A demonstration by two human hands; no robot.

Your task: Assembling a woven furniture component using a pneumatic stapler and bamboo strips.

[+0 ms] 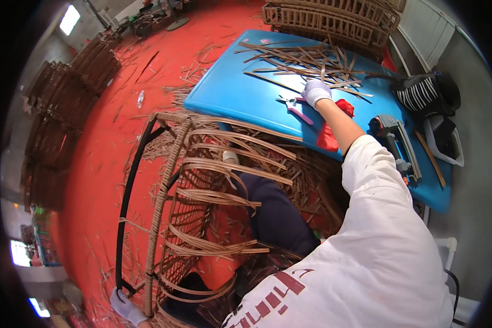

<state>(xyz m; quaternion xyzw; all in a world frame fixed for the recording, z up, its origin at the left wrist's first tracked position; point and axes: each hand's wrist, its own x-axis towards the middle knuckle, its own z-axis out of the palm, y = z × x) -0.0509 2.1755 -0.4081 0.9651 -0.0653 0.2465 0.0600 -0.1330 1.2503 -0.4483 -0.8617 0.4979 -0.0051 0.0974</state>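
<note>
A woven rattan frame (163,202), edged by a black bar, leans in front of me at the left, with long loose strip ends (224,164) curving out to the right. My left hand (127,307), in a pale glove, is closed around its lower corner. Over on the blue table, my right hand (316,93), gloved too, is at the edge of a pile of brown rattan strips (306,60). Its fingers are bunched together, and the back of the hand hides what they hold. Pliers with pink-purple handles (299,115) lie right beside it, jaws apart.
On the blue table (224,82) lie a red cloth (329,136), a nail gun (394,143), a black striped bag (427,94) and a white bin (447,141). Stacked woven panels (65,120) stand at the left, others behind the table. Strip scraps litter the red floor (101,218).
</note>
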